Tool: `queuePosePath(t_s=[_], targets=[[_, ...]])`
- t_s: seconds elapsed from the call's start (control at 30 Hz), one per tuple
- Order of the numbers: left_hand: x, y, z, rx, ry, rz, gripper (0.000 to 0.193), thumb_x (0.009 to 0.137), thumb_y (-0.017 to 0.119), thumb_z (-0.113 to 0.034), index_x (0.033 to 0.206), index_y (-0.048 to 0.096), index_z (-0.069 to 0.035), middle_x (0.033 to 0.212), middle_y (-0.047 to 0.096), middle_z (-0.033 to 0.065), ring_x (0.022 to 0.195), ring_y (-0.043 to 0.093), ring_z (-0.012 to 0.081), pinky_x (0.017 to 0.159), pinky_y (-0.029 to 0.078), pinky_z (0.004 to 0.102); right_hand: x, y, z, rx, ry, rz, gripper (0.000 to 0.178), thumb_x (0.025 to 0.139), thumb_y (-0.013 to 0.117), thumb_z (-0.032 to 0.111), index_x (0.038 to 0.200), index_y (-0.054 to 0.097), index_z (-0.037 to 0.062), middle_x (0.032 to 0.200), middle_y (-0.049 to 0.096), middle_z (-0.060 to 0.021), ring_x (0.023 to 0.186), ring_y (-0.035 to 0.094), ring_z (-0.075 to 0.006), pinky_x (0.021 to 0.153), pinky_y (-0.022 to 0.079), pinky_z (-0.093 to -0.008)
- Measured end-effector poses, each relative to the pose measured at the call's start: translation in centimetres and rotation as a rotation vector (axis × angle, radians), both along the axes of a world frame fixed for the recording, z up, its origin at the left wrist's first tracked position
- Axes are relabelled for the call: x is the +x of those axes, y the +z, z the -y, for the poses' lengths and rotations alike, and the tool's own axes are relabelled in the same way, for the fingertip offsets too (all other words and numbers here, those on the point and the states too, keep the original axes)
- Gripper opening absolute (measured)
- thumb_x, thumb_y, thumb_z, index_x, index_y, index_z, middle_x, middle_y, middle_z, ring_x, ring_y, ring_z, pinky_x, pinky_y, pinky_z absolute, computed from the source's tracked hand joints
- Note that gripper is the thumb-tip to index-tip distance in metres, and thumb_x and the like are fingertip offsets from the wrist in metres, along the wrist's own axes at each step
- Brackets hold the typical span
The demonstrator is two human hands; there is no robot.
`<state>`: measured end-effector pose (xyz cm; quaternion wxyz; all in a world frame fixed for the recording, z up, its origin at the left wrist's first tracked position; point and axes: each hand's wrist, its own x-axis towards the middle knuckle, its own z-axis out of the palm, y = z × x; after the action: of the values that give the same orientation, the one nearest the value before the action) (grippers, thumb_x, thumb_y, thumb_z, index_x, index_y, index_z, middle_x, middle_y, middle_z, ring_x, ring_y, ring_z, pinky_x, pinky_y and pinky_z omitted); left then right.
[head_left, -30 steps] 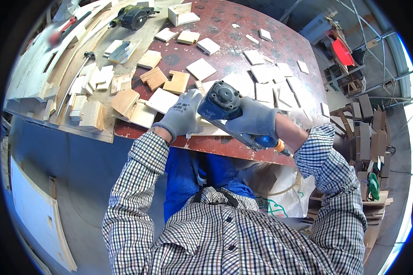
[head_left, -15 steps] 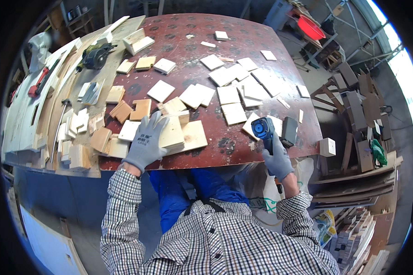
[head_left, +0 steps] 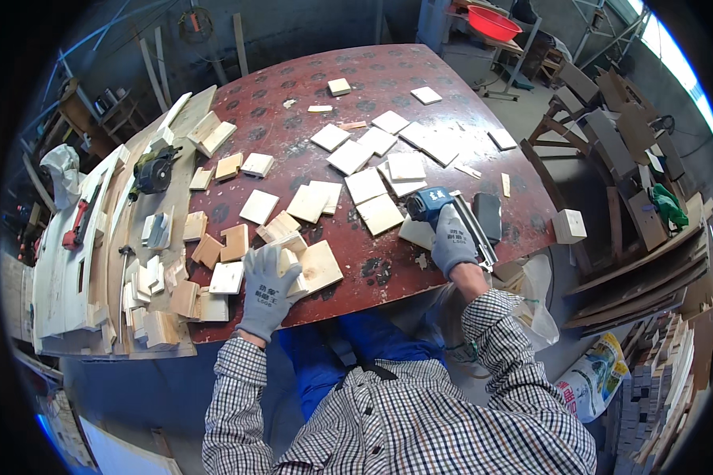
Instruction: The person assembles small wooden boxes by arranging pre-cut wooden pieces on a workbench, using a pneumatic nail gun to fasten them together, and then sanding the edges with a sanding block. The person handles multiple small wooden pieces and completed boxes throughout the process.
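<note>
My right hand (head_left: 455, 241), in a grey work glove, is closed around a blue nail gun (head_left: 428, 204). Its long metal magazine (head_left: 474, 231) reaches toward the table's near edge. My left hand (head_left: 268, 291), gloved too, has its fingers spread against small wooden blocks near the front edge. Just beyond those fingers lies a pale block (head_left: 291, 242), beside a square wooden board (head_left: 320, 267). A notched brown block (head_left: 234, 242) and a white square piece (head_left: 226, 278) sit to the left of that hand. What the left fingertips touch is partly hidden.
Many thin square wooden pieces (head_left: 365, 187) lie across the red table (head_left: 293, 103). A dark block (head_left: 488, 218) is right of the nail gun. Left, a plank bench holds a black power tool (head_left: 154, 171) and a red tool (head_left: 77, 225). A wooden block (head_left: 569, 226) overhangs the right edge.
The view has shifted. The nail gun has turned, so its magazine now shows on the right. My left hand has drawn back from the stacked wood it was lying on.
</note>
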<state>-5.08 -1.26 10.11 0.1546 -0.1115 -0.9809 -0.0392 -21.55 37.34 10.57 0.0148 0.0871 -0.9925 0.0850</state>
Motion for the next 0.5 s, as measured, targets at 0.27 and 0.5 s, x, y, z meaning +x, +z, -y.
queuePosePath(t_s=[0.27,0.5], targets=[[4.2,-0.9,-1.2,-0.142,-0.176,-0.529,0.048,0.087,0.081,-0.026,0.128,0.059,-0.037,0.138,0.041,0.0139,0.137,0.046,0.0387,0.119,0.038,0.0661,-1.3,-1.4,2.0,0.195,-0.028,-0.186,0.07,0.096,0.068,0.028,0.157,0.044,0.0016,0.132,0.063,-0.0184,0.118,0.065,-0.0343,0.098,0.051,-0.0486],[10.5,4.7,-4.8,-0.216,-0.029,-0.851,0.04,0.088,0.075,-0.047,0.124,0.057,-0.047,0.116,0.035,0.0002,0.108,0.049,0.0227,0.107,0.038,0.0603,8.9,5.8,7.5,-0.964,0.68,0.187,0.113,0.083,0.089,0.053,0.164,0.03,-0.0005,0.149,0.052,-0.0237,0.138,0.054,-0.0391,0.118,0.04,-0.0491]])
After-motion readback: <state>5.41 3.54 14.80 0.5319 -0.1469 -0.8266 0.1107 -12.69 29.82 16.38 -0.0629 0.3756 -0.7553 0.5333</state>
